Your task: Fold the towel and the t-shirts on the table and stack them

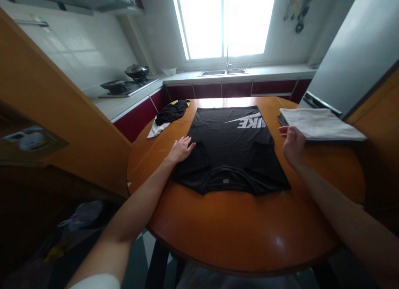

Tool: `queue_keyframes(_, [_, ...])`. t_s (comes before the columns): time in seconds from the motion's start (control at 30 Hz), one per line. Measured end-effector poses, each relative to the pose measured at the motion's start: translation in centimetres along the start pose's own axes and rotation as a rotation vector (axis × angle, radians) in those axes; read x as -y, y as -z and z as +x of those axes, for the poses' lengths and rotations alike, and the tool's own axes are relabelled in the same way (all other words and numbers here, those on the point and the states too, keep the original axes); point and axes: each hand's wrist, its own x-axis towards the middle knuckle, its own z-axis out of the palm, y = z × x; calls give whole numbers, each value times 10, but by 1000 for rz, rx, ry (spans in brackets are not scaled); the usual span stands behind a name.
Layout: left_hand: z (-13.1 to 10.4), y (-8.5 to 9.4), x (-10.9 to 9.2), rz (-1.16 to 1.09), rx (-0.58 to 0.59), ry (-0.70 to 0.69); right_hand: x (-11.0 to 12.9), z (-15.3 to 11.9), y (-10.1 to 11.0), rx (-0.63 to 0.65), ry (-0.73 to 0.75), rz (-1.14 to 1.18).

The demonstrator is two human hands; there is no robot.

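Observation:
A black T-shirt (230, 150) with white lettering lies spread on the wooden table (243, 235), its collar towards me and its sleeves turned inward over the body. My left hand (181, 149) rests on the shirt's left edge by the sleeve, fingers stretched out and holding nothing. To the right of the shirt, apart from it, my right hand (293, 143) hovers with loosely bent fingers and nothing visible in them. Just beyond that hand sits a stack of folded clothes (324, 123), white on top with dark cloth beneath.
A crumpled heap of black and white clothing (171, 112) lies at the table's far left. Behind the table run a counter with a sink (222, 72) and a stove with pans (137, 71). A refrigerator (352, 52) stands at right, a wooden door (62, 98) at left.

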Motion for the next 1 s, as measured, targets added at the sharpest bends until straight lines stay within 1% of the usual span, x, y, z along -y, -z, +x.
queue_keyframes(0.1, [-1, 1, 3, -6, -28, 10, -1, 1, 0, -1, 7, -3])
queue_keyframes(0.3, [-3, 0, 2, -34, -11, 25, -3, 2, 0, -16, 10, 16])
queue_keyframes(0.37, [-2, 1, 4, -76, -53, 36, -3, 2, 1, -12, 4, 27])
queue_keyframes(0.43, [-1, 6, 10, -131, -159, 90, -3, 2, 1, -15, -3, 32])
queue_keyframes(0.57, [-2, 20, 29, -239, -467, 261, -6, 2, 2, -24, -4, 32])
queue_keyframes(0.6, [-3, 23, 32, -262, -516, 281, -7, 2, 1, -23, 1, 35])
queue_keyframes(0.63, [-4, 25, 33, -282, -538, 281, -8, 1, 1, -21, 6, 38])
queue_keyframes(0.67, [-5, 25, 31, -296, -532, 261, -9, 1, 1, -21, 10, 39])
queue_keyframes(0.73, [-7, 22, 19, -291, -443, 160, -9, 0, 0, -18, 12, 33])
queue_keyframes(0.83, [-11, 11, -9, -200, -215, -60, -8, -1, -1, -15, 10, 24])
queue_keyframes(0.9, [-15, 5, -28, -122, -63, -178, -7, -1, -1, -17, 11, 33])
queue_keyframes(0.93, [-18, 3, -35, -90, 4, -217, -6, -1, -1, -20, 13, 36])
queue_keyframes(1.0, [-22, 1, -44, -45, 106, -252, -6, -1, 0, -21, 14, 33])
